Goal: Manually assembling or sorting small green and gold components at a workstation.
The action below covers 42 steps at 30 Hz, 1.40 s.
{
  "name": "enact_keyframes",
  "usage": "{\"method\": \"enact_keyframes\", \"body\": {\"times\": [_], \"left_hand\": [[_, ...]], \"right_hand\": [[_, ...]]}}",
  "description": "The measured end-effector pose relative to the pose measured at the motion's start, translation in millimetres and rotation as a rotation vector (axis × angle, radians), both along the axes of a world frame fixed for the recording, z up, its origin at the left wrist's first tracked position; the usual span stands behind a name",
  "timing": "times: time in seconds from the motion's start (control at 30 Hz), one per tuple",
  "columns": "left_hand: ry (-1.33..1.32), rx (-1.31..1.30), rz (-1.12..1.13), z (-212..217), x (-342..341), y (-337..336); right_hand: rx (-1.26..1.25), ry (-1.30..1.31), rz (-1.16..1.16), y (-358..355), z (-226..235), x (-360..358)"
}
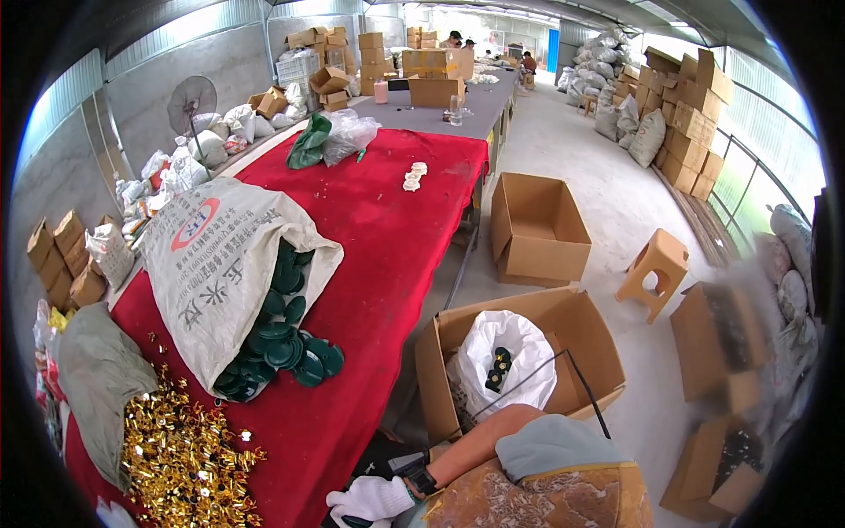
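My right hand, in a white glove, is at the lower edge beside the red-covered table. Its fingers are curled around a dark green piece, probably a disc, cut off by the picture's edge. My left hand cannot be made out. On the red cloth, a white woven sack lies on its side, with dark green round discs spilling from its mouth. Nearer, a heap of shiny gold metal pieces spreads out beside a grey-green sack.
Right of the table, an open carton holds a white bag with dark green and gold pieces inside. Beyond stand another open carton and a tan stool. White pieces and plastic bags lie farther up the table.
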State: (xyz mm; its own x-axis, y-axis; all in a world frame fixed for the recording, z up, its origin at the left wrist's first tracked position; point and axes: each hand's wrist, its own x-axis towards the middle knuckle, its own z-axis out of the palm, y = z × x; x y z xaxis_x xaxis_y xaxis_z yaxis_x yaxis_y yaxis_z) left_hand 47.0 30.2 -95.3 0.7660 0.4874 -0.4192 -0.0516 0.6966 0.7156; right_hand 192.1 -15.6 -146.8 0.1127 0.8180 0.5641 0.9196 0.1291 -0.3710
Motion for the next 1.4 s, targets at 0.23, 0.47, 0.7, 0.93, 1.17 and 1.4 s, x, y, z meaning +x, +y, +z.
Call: {"method": "enact_keyframes", "body": {"times": [0.23, 0.47, 0.7, 0.93, 1.17, 1.4], "left_hand": [[0.035, -0.008, -0.041, -20, -6, 8], [0.072, -0.008, -0.078, -19, -13, 9], [0.117, -0.020, -0.119, -5, -14, 2], [0.083, 0.182, 0.010, 35, 7, -17], [0.231, 0.611, 0.166, 41, 33, -29], [0.394, 1.014, 0.072, -56, 27, -15]], "right_hand": [[-0.390, 0.638, 0.253, 10, -56, 12], [-0.701, 0.729, 0.407, 0, 19, 52], [-0.163, 0.338, 0.620, -11, 66, 57], [-0.352, 0.132, 0.528, -24, 70, 51], [-0.671, 0.713, 0.353, -17, 86, 49], [-0.945, 1.269, 0.294, -28, 61, 41]]}}
